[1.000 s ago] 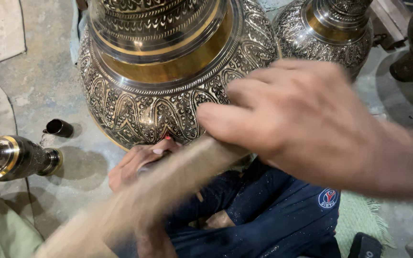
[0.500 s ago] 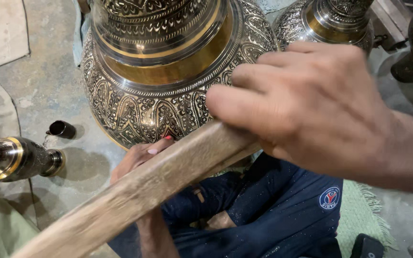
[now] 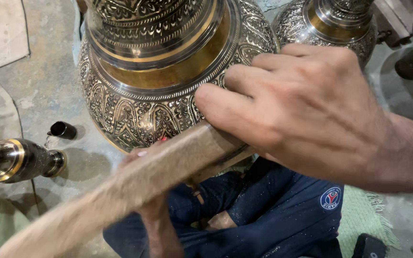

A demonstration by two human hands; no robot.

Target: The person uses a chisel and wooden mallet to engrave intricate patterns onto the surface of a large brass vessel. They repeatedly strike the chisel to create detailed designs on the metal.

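A large engraved metal vase (image 3: 168, 71) with gold bands fills the upper middle, resting above my lap. My right hand (image 3: 311, 110) is closed around the thick end of a long wooden stick (image 3: 168, 167), which slants down to the lower left and is blurred along its length. The stick's upper end lies against the vase's lower belly. My left hand (image 3: 139, 155) sits under the stick at the vase's underside. Only its fingertips and forearm show, so I cannot tell what it holds.
A second engraved vessel (image 3: 331, 24) stands at the top right. A smaller brass-banded piece (image 3: 15, 160) lies on the stone floor at left, beside a small dark cup (image 3: 63, 130). Blue trousers (image 3: 283, 215) and a green mat (image 3: 364, 215) are below.
The stick has swung against the vase's lower side, blurred, then sharp, then blurred again. My right hand shifted slightly up and to the right with it.
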